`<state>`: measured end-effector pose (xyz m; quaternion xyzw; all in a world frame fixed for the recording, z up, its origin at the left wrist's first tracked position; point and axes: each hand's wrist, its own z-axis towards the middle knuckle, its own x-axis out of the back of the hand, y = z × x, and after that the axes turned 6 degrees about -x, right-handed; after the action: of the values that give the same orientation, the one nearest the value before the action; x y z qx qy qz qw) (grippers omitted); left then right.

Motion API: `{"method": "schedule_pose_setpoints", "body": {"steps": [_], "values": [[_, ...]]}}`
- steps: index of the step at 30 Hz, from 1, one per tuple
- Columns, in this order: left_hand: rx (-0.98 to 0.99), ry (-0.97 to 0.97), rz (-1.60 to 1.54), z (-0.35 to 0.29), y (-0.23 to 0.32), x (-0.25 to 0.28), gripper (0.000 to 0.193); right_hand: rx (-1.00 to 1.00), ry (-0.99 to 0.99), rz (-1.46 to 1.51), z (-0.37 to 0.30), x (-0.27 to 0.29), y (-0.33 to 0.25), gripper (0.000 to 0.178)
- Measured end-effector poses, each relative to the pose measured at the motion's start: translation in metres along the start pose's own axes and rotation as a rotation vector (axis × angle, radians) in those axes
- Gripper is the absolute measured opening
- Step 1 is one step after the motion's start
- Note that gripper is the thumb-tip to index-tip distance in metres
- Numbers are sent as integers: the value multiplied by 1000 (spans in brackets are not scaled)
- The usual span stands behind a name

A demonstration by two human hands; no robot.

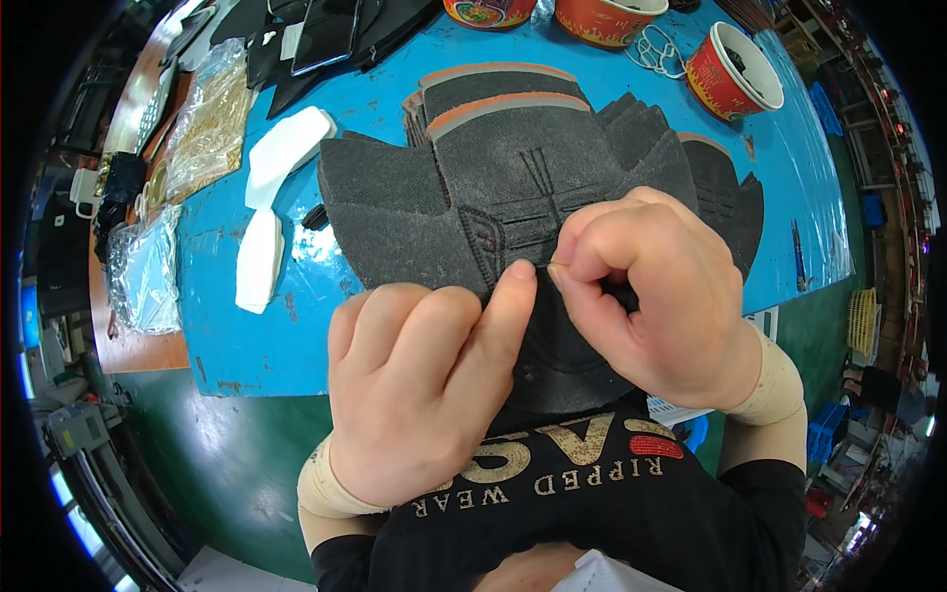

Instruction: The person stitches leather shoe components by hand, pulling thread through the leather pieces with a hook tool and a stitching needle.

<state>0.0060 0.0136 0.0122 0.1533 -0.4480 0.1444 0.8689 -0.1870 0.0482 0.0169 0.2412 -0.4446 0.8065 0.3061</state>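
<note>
Stitched dark grey fabric pieces, shaped like shoe uppers, lie in a fanned stack in front of me, some with orange and grey edges. My left hand rests on the near part of the top piece, gripping it. Its index finger stretches over the stitched seam and the other fingers curl; the thumb is hidden. Beside that fingertip, my right hand pinches thumb and index finger together just above the stitching. Whatever lies in the pinch is too small to make out.
White cut pieces lie left of the stack on the blue table. Plastic bags are at the left. A phone, red paper tubs and white cord sit at the back. Thread snips lie at the right.
</note>
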Motion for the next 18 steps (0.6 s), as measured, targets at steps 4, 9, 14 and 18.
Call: {"method": "schedule_pose_setpoints", "body": {"steps": [4,9,14,18], "values": [[-49,-60,72,4,5,-1,32,28,0,23,0,0,2,33],[-38,-69,110,5,9,-1,30,-9,2,28,0,8,-1,30],[-20,-86,82,3,7,0,31,-86,82,44,-5,22,0,24],[-20,-89,83,3,7,0,33,144,-84,-136,-11,20,-6,29]]}}
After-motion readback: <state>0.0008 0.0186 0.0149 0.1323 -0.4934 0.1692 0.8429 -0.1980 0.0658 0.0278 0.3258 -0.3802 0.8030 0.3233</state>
